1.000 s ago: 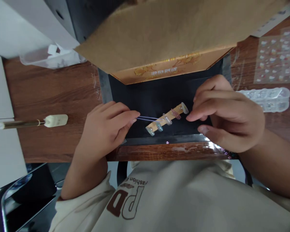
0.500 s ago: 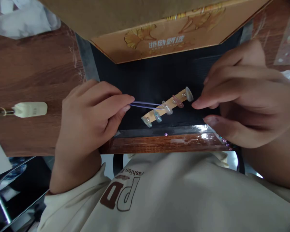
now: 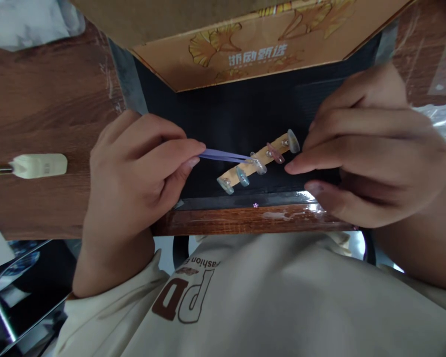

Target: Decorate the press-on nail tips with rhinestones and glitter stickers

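Between thumb and forefinger my left hand (image 3: pixel 144 171) pinches a pair of purple tweezers (image 3: pixel 223 156). Their tips reach the middle one of several press-on nails, a clear one (image 3: pixel 259 166). These nails sit in a slanted row on a tan strip (image 3: pixel 252 166) over a black mat. A pink nail (image 3: pixel 275 153) and a pale grey one (image 3: pixel 293 141) are on the right; a blue nail (image 3: pixel 242 176) and a greenish one (image 3: pixel 225 185) are on the left. My right hand (image 3: pixel 371 153) hovers just right of the strip, thumb and forefinger apart, holding nothing visible.
An orange box (image 3: pixel 260 57) with gold leaf prints stands on the black mat (image 3: pixel 208 116) at the back. A cream bottle (image 3: pixel 40 165) lies on the wooden table at left. A tiny purple flower piece (image 3: pixel 255 205) rests near the table's front edge. Clear plastic (image 3: pixel 442 121) lies at right.
The tweezers have turned, so their flat side shows and their arms look closer together. My right hand has shifted slightly left, toward the strip. The view has moved a little.
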The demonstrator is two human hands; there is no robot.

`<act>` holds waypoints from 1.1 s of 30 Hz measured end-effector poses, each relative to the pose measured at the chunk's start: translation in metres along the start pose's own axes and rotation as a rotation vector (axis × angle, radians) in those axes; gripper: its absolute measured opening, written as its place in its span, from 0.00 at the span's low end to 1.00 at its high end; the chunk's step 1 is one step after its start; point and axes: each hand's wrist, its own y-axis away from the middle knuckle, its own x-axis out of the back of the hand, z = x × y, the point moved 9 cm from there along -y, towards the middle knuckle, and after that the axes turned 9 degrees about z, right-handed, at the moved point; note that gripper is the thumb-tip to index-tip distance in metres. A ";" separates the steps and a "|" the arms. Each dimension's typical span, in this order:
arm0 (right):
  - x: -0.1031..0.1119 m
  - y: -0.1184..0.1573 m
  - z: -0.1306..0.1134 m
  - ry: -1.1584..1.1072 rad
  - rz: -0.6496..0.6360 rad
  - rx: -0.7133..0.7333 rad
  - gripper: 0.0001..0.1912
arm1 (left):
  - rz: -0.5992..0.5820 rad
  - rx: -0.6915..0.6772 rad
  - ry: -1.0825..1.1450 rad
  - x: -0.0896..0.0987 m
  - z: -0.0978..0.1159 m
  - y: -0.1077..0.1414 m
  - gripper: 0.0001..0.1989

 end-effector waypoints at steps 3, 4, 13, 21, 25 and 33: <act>0.000 0.001 -0.007 0.027 0.017 0.093 0.09 | 0.014 -0.009 -0.003 0.002 0.001 0.001 0.09; -0.002 0.001 -0.008 0.048 0.005 0.108 0.08 | 0.020 -0.014 -0.003 0.003 0.001 0.001 0.09; -0.007 -0.001 -0.014 0.136 -0.034 0.185 0.08 | 0.050 -0.030 -0.006 0.007 0.004 0.002 0.08; -0.004 0.002 -0.005 0.049 -0.026 0.059 0.13 | 0.082 -0.009 -0.046 0.012 0.007 0.004 0.12; -0.003 0.003 -0.002 0.037 -0.013 0.043 0.14 | 0.104 0.008 -0.059 0.013 0.005 0.005 0.13; -0.003 0.001 -0.007 0.024 -0.038 0.081 0.13 | 0.108 -0.001 -0.057 0.010 0.005 0.005 0.13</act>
